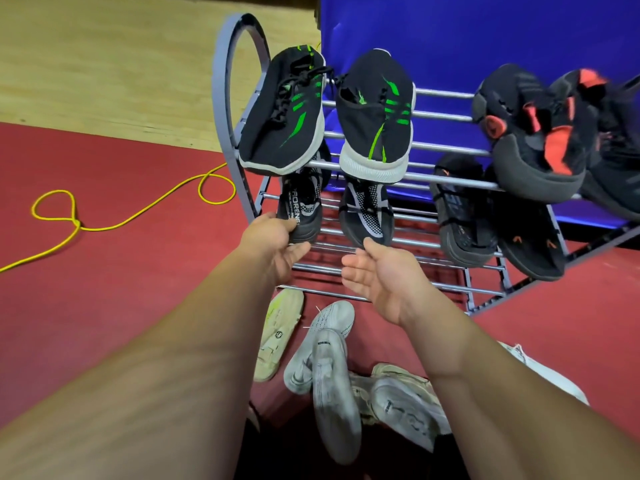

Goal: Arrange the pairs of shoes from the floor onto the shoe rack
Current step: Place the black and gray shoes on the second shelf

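A grey metal shoe rack (446, 114) stands against a blue panel. Its top shelf carries a black pair with green stripes (287, 112) and a black pair with red patches (533, 133). On the middle shelf lie a black-and-white pair, left shoe (303, 206) and right shoe (367, 213), plus a black pair with orange marks (464, 216). My left hand (277, 244) touches the heel of the left black-and-white shoe with relaxed fingers. My right hand (377, 275) hovers palm-up and open just below the right shoe's heel. Several white shoes (329, 362) lie on the floor beneath my arms.
A yellow cable (138, 216) loops over the red mat (121, 289) left of the rack. Wooden flooring (104, 64) lies beyond the mat. The rack's lowest shelf bars (450, 289) show bare in front of my hands. Another white shoe (540, 372) lies at right.
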